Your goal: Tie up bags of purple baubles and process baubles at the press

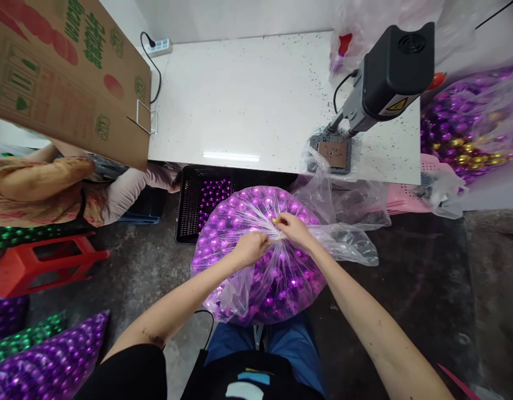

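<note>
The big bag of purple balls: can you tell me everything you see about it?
The bag looks like thin, clear plastic, round and bulging, packed with shiny purple balls. Its top is gathered, creases fanning from the neck. There the left hand and right hand pinch, a thin yellow strip showing by them. It's between the white table and the blue trousers; its support is hidden.

A black short-sleeved top (283,373) carries a white-and-blue print (254,378); the trousers (296,345) are blue.

1 black machine (400,72) is standing at the right end of a white table (240,100). 1 power strip (160,48) is lying at its far left corner, and 1 red stool (19,272) is resting leftward.
</note>
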Tool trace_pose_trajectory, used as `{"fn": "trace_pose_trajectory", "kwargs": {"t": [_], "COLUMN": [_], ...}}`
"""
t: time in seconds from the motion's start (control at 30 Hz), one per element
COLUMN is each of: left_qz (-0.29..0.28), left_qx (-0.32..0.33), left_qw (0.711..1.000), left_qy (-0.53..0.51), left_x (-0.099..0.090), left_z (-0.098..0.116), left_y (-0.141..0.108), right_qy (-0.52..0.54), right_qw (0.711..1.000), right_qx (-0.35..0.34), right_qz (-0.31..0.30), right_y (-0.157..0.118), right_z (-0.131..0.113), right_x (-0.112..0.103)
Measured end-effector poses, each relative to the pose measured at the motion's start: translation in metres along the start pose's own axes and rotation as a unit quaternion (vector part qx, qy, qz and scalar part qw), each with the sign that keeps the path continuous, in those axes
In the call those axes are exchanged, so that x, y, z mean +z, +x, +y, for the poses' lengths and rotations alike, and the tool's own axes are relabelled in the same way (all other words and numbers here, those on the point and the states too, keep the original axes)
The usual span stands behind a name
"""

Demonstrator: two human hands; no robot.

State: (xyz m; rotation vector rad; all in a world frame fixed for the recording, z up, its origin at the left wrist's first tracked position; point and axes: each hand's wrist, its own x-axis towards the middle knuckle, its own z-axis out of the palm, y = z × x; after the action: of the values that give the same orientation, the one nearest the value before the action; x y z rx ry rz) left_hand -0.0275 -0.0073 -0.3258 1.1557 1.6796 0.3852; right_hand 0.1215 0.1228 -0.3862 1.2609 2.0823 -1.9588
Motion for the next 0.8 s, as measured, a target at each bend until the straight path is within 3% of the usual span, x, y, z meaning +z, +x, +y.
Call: {"fn": "trace_pose_trajectory", "kwargs": {"t": [0.1, 0.17, 0.2, 0.3, 0.37, 0.5, 0.6, 0.7, 0.8], "left_qz": [0.003, 0.018, 0.028, 0.070, 0.100, 0.130, 0.134, 0.119, 0.081], "left_qx": [0.012, 0.011, 0.001, -0.050, -0.074, -0.099, -0.109, -0.111, -0.104], "left_qw": [0.993, 0.959, 0.917, 0.745, 0.708, 0.705, 0.709, 0.722, 0.744], "left_qy": [-0.119, -0.284, -0.397, -0.661, -0.695, -0.691, -0.684, -0.673, -0.656], "left_x": [-0.002, 0.004, 0.010, 0.030, 0.043, 0.056, 0.056, 0.050, 0.042], "left_z": [-0.004, -0.003, -0.001, 0.004, 0.005, 0.002, -0.002, -0.004, -0.004], "left_y": [0.004, 0.011, 0.015, 0.026, 0.029, 0.024, 0.020, 0.023, 0.036], "right_qy": [0.139, 0.216, 0.248, 0.321, 0.356, 0.386, 0.379, 0.350, 0.299], "right_qw": [0.989, 0.971, 0.962, 0.930, 0.909, 0.877, 0.873, 0.891, 0.929], "right_qx": [0.042, 0.068, 0.081, 0.114, 0.129, 0.147, 0.147, 0.135, 0.102], "right_qz": [0.043, 0.070, 0.085, 0.136, 0.176, 0.246, 0.270, 0.255, 0.193], "right_y": [0.000, 0.000, 0.001, 0.004, 0.007, 0.014, 0.019, 0.023, 0.027], "right_z": [0.006, 0.009, 0.011, 0.015, 0.020, 0.029, 0.031, 0.023, 0.003], "right_x": [-0.002, -0.004, -0.005, -0.007, -0.008, -0.008, -0.007, -0.013, -0.019]}}
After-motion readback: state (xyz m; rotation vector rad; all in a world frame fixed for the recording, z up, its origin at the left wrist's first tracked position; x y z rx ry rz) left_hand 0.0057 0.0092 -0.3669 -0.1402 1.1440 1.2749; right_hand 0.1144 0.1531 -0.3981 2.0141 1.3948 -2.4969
